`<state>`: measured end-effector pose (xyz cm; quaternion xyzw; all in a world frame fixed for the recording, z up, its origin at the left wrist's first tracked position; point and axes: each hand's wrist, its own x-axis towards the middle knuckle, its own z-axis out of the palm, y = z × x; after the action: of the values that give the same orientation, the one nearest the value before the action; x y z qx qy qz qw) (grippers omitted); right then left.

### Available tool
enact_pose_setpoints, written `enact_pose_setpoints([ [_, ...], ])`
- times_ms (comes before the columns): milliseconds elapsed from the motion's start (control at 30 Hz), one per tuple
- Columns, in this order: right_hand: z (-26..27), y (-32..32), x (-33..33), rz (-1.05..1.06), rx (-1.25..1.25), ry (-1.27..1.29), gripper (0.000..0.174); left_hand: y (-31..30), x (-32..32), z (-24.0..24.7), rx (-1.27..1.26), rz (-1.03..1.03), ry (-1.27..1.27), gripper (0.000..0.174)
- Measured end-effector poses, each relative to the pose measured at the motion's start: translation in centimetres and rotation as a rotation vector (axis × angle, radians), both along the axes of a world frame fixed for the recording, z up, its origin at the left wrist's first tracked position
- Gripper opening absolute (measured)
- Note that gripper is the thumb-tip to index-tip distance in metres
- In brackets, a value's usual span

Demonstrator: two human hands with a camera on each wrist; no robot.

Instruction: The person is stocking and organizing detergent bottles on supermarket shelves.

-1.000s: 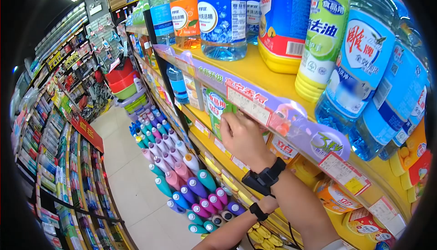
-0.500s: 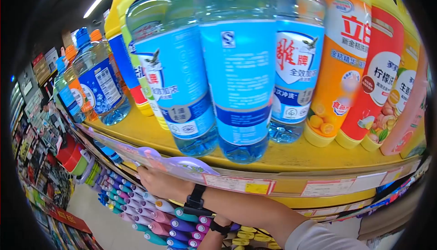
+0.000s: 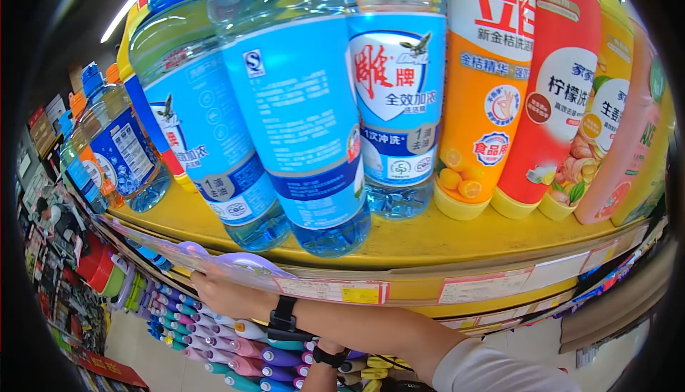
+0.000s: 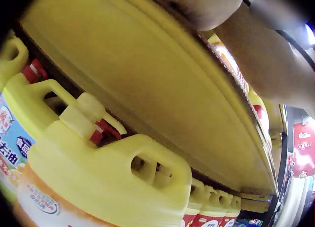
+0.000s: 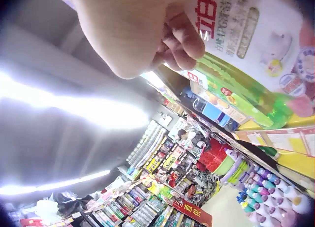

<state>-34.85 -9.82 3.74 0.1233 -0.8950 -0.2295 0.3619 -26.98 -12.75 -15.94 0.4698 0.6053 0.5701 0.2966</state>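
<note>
In the head view my right hand (image 3: 232, 298) reaches under the shelf's lip, where a purple promo strip covers its fingertips. Seen from the right wrist, its fingers (image 5: 184, 40) curl at the upper side of a dish soap bottle (image 5: 246, 84) with green liquid and a pale label. That bottle stands on a lower yellow shelf (image 5: 300, 160). My left forearm, with a black watch (image 3: 330, 356), passes beneath the right arm, which covers the left hand. In the left wrist view only part of the left hand (image 4: 206, 10) shows at the top, its fingers out of sight.
Blue dish soap bottles (image 3: 292, 106) and an orange bottle (image 3: 485, 92) line the upper shelf. Price tags (image 3: 485, 286) run along its edge. Large yellow jugs (image 4: 98, 173) stand under a shelf board (image 4: 123, 69). Colourful bottles (image 3: 242, 349) crowd the floor below.
The head view has swung right, bringing the blue and orange bottles to the front. My right hand stays low at the shelf's lip, now further left in view.
</note>
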Motion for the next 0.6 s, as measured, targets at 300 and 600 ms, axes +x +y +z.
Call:
enact_pose_setpoints([
  [300,-1.8,0.4,0.0,-0.206,0.418,0.101,0.022,-0.4,0.0,-0.2,0.006,-0.009,0.016,0.033],
  [600,0.9,0.5,2.3,-0.242,0.335,0.156,0.034,-0.3,0.0,0.2,-0.001,-0.01,0.027,0.032],
])
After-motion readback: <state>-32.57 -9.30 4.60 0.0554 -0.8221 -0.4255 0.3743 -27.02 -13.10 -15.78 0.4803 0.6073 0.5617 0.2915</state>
